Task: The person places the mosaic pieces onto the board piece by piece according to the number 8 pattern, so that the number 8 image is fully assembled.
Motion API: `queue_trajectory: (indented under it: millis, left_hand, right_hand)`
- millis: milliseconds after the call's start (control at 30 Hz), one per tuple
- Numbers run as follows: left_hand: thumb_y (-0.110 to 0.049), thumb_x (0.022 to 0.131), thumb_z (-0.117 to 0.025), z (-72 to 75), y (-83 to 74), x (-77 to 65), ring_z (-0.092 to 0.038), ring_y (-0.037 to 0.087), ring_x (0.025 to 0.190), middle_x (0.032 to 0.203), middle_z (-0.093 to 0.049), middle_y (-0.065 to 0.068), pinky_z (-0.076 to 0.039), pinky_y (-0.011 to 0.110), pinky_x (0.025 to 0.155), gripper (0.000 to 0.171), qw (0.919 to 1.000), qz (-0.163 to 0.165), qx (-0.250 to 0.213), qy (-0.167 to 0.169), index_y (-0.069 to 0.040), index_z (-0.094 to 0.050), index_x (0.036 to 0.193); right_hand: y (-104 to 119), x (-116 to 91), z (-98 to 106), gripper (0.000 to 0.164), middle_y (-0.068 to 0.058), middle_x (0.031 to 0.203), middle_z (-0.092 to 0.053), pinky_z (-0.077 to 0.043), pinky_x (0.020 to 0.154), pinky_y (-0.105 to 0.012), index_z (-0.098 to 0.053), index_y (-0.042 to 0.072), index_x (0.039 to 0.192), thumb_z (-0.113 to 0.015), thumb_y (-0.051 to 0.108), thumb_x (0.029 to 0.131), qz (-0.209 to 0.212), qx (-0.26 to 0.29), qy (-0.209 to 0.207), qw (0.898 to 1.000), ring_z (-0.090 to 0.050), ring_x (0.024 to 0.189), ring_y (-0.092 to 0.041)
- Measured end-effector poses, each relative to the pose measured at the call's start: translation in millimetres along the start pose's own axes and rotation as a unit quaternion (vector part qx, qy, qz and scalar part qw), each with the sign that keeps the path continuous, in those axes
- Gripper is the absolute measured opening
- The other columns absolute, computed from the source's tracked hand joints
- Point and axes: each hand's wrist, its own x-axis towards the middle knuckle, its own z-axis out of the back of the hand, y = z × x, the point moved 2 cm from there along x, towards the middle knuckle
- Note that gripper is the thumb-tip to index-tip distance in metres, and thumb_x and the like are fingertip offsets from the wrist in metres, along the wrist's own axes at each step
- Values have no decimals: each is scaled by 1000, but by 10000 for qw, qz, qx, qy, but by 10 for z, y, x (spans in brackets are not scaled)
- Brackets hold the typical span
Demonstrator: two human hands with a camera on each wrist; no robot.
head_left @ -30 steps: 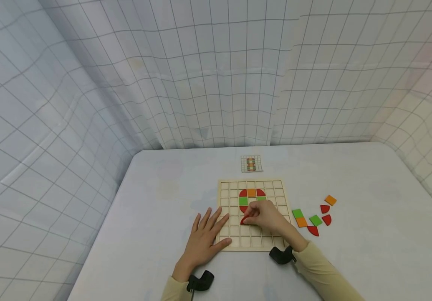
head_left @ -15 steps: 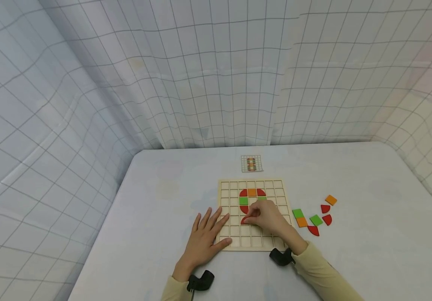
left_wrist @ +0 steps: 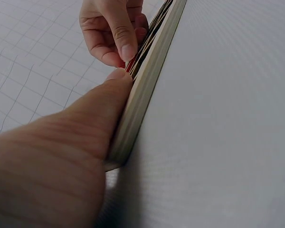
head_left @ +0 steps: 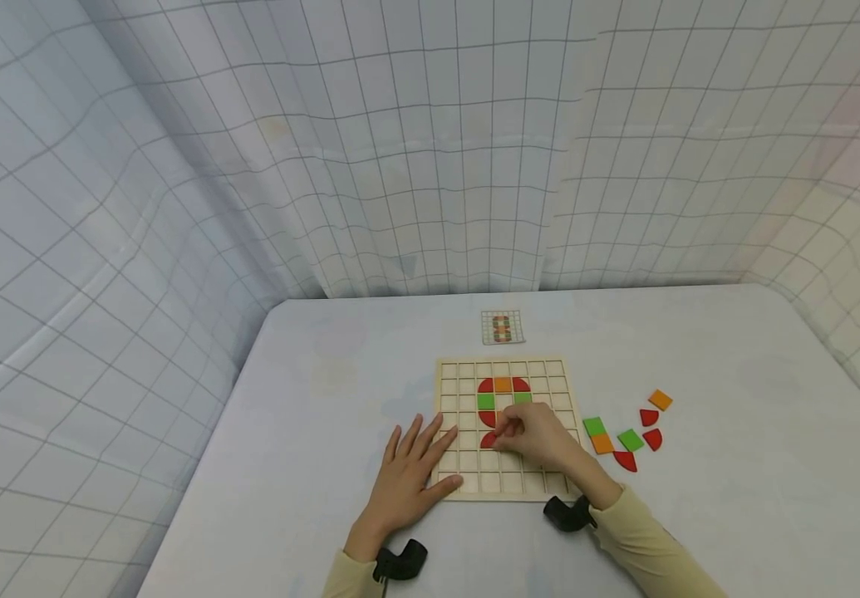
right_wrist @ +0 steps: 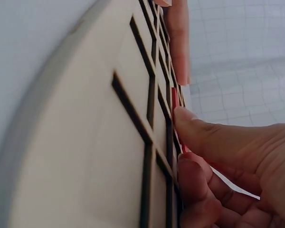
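A wooden grid board [head_left: 448, 486] lies on the table, with red quarter-circle, orange and green square tiles in several cells. My left hand [head_left: 403, 482] rests flat over its left edge with fingers spread; the left wrist view shows the thumb [left_wrist: 92, 107] along the front edge. My right hand [head_left: 538, 436] is over the middle of the board, thumb and curled fingers at a red quarter-circle tile [head_left: 488, 441]. Up close in the right wrist view, the thumb [right_wrist: 204, 135] touches that red tile [right_wrist: 175, 97], fingers curled beside it. My right hand hides some cells behind it.
Loose tiles lie right of the board: a green square [head_left: 593, 426] touching an orange square [head_left: 602, 443], another green square [head_left: 631, 440], another orange square [head_left: 660, 400] and several red quarter-circles [head_left: 626, 461]. A small pattern card [head_left: 503, 327] lies behind the board.
My right hand has shifted slightly right, and more of the red quarter-circle tile shows beside the fingertips. The left hand has stayed in place.
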Motion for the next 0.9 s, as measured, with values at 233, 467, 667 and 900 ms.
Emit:
queue_trajectory:
  millis: [233,467,667,900]
  left_hand:
    - [-51,91,-55,-10,6,1,-18,33,141,153,-28,4,-7,54,110,67,10000,38,60,25,-20,-39,147]
    - [-52,91,-55,-30,21,1,-16,33,141,154,-27,5,-6,55,110,67,9999,56,78,40,-20,-39,147]
    - [-52,91,-55,-41,37,-3,-15,32,141,154,-27,5,-5,55,110,67,9999,70,104,25,-21,-39,148]
    - [-51,91,-56,-39,26,4,-16,33,141,154,-27,5,-5,55,110,67,10000,57,49,29,-19,-39,147]
  right_hand:
    - [-156,-146,202,10,11,67,-55,-43,54,-24,-69,19,77,-78,17,80,65,-44,-362,9993,-50,60,-8]
    - [-356,-339,575,8,7,70,-55,-41,49,-25,-71,13,86,-76,19,82,-442,-284,-912,9944,-49,60,-12]
    - [-475,-521,830,17,4,72,-55,-41,49,-28,-68,12,85,-79,24,79,-1011,-601,-829,9896,-50,61,-14]
    - [-524,-668,954,38,0,78,-55,-40,53,-31,-62,11,80,-85,38,68,-1693,-1234,-259,9775,-48,66,-16]
